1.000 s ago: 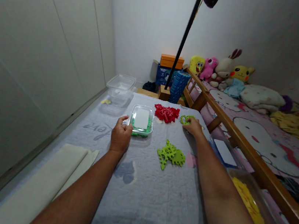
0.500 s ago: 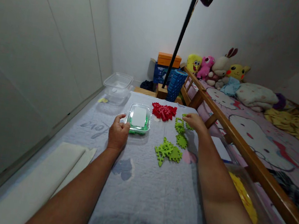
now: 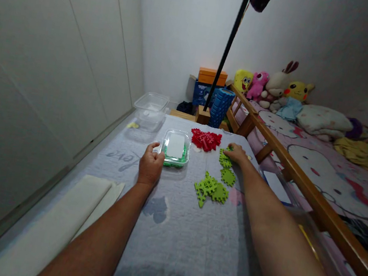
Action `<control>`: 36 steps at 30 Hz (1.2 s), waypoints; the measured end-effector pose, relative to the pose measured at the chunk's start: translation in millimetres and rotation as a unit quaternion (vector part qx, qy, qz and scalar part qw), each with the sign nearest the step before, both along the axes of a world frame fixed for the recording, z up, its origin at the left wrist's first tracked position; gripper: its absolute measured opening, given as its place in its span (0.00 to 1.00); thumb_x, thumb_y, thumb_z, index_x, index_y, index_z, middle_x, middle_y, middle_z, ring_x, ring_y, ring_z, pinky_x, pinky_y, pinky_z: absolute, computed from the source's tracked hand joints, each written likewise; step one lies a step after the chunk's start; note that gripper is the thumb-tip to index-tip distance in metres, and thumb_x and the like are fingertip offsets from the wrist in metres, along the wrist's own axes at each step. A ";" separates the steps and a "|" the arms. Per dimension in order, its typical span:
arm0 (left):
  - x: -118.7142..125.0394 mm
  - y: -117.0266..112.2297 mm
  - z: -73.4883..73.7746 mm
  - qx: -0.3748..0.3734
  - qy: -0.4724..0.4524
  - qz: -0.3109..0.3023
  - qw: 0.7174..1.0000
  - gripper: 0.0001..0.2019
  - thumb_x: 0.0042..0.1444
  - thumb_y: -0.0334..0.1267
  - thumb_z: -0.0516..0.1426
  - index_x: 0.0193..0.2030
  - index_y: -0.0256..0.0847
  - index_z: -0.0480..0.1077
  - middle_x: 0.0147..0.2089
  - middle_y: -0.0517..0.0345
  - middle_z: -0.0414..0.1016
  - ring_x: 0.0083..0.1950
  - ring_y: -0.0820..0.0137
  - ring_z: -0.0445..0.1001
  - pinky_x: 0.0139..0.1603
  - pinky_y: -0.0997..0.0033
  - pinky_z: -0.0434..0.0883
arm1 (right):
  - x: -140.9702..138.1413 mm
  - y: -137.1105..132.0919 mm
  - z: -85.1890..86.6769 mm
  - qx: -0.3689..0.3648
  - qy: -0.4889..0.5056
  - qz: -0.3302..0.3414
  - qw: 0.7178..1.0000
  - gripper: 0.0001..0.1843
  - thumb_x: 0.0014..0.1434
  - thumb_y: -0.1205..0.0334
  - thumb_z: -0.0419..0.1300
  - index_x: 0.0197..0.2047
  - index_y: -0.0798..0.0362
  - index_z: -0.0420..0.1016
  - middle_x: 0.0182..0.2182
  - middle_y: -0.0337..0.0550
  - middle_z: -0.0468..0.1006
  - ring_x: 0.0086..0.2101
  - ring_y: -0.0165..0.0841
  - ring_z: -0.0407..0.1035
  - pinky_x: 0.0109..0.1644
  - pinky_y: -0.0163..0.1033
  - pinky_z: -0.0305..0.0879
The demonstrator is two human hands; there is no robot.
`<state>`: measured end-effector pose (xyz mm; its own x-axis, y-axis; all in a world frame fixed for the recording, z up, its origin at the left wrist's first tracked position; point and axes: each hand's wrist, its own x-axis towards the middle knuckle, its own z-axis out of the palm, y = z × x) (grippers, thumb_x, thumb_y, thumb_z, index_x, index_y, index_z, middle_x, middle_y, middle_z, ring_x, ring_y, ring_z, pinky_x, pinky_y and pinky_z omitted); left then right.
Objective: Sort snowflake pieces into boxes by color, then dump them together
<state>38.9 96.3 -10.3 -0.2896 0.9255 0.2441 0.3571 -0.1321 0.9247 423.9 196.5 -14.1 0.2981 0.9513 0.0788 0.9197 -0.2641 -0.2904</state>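
Here, left hand (image 3: 150, 166) touches clear plastic box (image 3: 175, 148); right hand (image 3: 236, 153), jagged green tiles (image 3: 225, 160).

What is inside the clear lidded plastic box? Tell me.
Green toy pieces show through the walls of the clear lidded plastic box. A white patch on top covers the middle, hiding the rest.

A home bedroom: wooden-railed bed (image 3: 305, 178) with cartoon sheet, plush toys (image 3: 270, 84), white wardrobe doors (image 3: 44, 59).
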 end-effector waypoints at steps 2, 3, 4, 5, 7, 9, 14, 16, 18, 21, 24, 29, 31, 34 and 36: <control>0.0 0.5 -0.3 0.002 -0.001 0.000 1.000 0.24 0.55 0.44 0.54 0.57 0.35 0.71 0.19 0.71 0.59 0.24 0.69 0.65 0.31 0.72 0.61 | -5.4 -8.6 -0.2 -0.013 -0.013 -0.008 1.000 0.24 0.57 0.53 0.65 0.56 0.49 0.76 0.58 0.53 0.74 0.57 0.48 0.69 0.60 0.50 0.64; 0.0 0.8 -0.5 0.002 -0.001 0.000 1.000 0.24 0.56 0.44 0.54 0.57 0.35 0.71 0.19 0.71 0.59 0.24 0.69 0.64 0.31 0.72 0.60 | -8.5 -13.8 0.0 -0.014 -0.017 -0.007 1.000 0.23 0.57 0.54 0.65 0.55 0.49 0.76 0.57 0.53 0.74 0.56 0.48 0.69 0.60 0.49 0.64; -0.1 1.0 -0.8 0.003 -0.002 0.000 1.000 0.24 0.56 0.44 0.54 0.57 0.35 0.71 0.19 0.71 0.59 0.24 0.69 0.64 0.31 0.72 0.60 | -11.7 -19.6 0.2 -0.011 -0.018 -0.002 1.000 0.21 0.57 0.55 0.65 0.54 0.49 0.77 0.57 0.52 0.74 0.56 0.47 0.69 0.60 0.49 0.64; -0.2 1.2 -1.1 0.003 -0.003 0.000 1.000 0.24 0.56 0.44 0.54 0.57 0.34 0.71 0.19 0.71 0.59 0.24 0.69 0.64 0.31 0.71 0.60 | -15.0 -25.7 0.4 -0.006 -0.017 0.005 1.000 0.20 0.57 0.57 0.64 0.53 0.49 0.77 0.56 0.52 0.75 0.55 0.47 0.69 0.60 0.49 0.64; -0.6 1.5 -1.6 0.003 -0.001 0.000 1.000 0.25 0.56 0.44 0.54 0.57 0.34 0.71 0.19 0.70 0.60 0.24 0.69 0.64 0.31 0.71 0.60 | -21.7 -38.2 0.6 0.005 -0.004 0.021 1.000 0.18 0.55 0.60 0.64 0.51 0.49 0.77 0.54 0.50 0.76 0.54 0.45 0.70 0.60 0.48 0.64; -0.9 1.8 -2.1 0.003 0.004 0.001 1.000 0.24 0.56 0.44 0.54 0.57 0.34 0.71 0.19 0.70 0.60 0.24 0.69 0.65 0.32 0.71 0.60 | -28.9 -50.6 0.4 0.023 0.019 0.039 0.999 0.18 0.53 0.62 0.64 0.49 0.49 0.77 0.52 0.49 0.77 0.53 0.44 0.71 0.60 0.48 0.65; -1.1 2.9 -3.8 0.001 -0.001 0.003 1.000 0.24 0.55 0.43 0.54 0.57 0.36 0.71 0.20 0.70 0.61 0.25 0.68 0.66 0.32 0.71 0.60 | -51.5 -80.8 -1.5 0.075 0.123 0.115 0.983 0.24 0.50 0.67 0.63 0.52 0.49 0.75 0.51 0.46 0.79 0.51 0.41 0.73 0.60 0.47 0.67; -1.3 3.5 -4.8 0.001 -0.004 -0.001 1.000 0.24 0.55 0.43 0.54 0.57 0.36 0.70 0.20 0.69 0.61 0.25 0.68 0.66 0.32 0.71 0.60 | -61.0 -92.2 -1.1 0.078 0.161 0.144 0.973 0.24 0.49 0.67 0.62 0.52 0.49 0.75 0.49 0.45 0.80 0.50 0.39 0.73 0.59 0.45 0.68; -1.6 4.0 -5.7 0.003 -0.005 -0.003 1.000 0.24 0.55 0.43 0.54 0.57 0.36 0.70 0.20 0.69 0.61 0.25 0.68 0.65 0.32 0.71 0.60 | -68.3 -101.3 1.5 0.055 0.188 0.179 0.964 0.20 0.51 0.65 0.62 0.49 0.50 0.77 0.45 0.43 0.82 0.46 0.38 0.75 0.56 0.44 0.69; -1.8 4.1 -6.0 0.005 -0.006 -0.002 1.000 0.24 0.55 0.43 0.54 0.57 0.35 0.70 0.21 0.69 0.61 0.26 0.68 0.65 0.33 0.71 0.61 | -72.3 -105.9 8.6 0.021 0.201 0.204 0.958 0.14 0.56 0.60 0.60 0.45 0.52 0.79 0.40 0.43 0.82 0.41 0.38 0.76 0.51 0.42 0.71; -1.5 3.5 -5.0 0.004 -0.007 0.006 1.000 0.24 0.55 0.43 0.54 0.56 0.35 0.71 0.21 0.69 0.61 0.26 0.69 0.66 0.34 0.71 0.61 | -70.0 -98.8 13.5 0.063 0.153 0.141 0.976 0.14 0.59 0.59 0.58 0.45 0.52 0.80 0.47 0.49 0.82 0.49 0.41 0.75 0.58 0.45 0.68; -1.3 3.5 -3.8 -0.002 -0.011 -0.001 1.000 0.23 0.56 0.45 0.55 0.56 0.36 0.71 0.22 0.69 0.62 0.27 0.69 0.66 0.34 0.71 0.62 | -70.4 -84.7 5.4 0.068 0.153 0.055 0.984 0.18 0.59 0.59 0.59 0.52 0.50 0.77 0.56 0.49 0.79 0.59 0.42 0.69 0.65 0.49 0.63; -1.6 4.3 -4.7 -0.003 -0.010 -0.002 1.000 0.22 0.57 0.46 0.55 0.55 0.36 0.71 0.23 0.69 0.62 0.27 0.69 0.66 0.34 0.71 0.62 | -74.8 -86.1 0.8 0.059 0.180 0.073 0.979 0.17 0.60 0.60 0.58 0.51 0.50 0.77 0.53 0.46 0.81 0.56 0.39 0.72 0.63 0.46 0.66; -2.3 5.7 -7.0 0.000 -0.010 0.000 1.000 0.22 0.58 0.49 0.55 0.54 0.37 0.72 0.23 0.69 0.62 0.27 0.69 0.66 0.34 0.71 0.62 | -82.5 -95.6 -1.5 0.048 0.240 0.115 0.963 0.17 0.59 0.61 0.57 0.51 0.51 0.77 0.44 0.44 0.83 0.46 0.37 0.77 0.55 0.43 0.71; -2.7 6.4 -8.4 0.001 -0.014 -0.002 1.000 0.23 0.59 0.50 0.55 0.54 0.37 0.72 0.24 0.68 0.62 0.27 0.69 0.66 0.34 0.72 0.61 | -86.1 -104.0 0.3 0.035 0.282 0.150 0.947 0.17 0.59 0.61 0.57 0.50 0.52 0.77 0.38 0.43 0.83 0.40 0.37 0.77 0.50 0.43 0.73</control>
<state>36.2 102.7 -18.7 -0.2930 0.9260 0.2382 0.3310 -0.1355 0.9338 337.8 92.6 -13.8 0.0288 0.9981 0.0544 0.6435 0.0231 -0.7651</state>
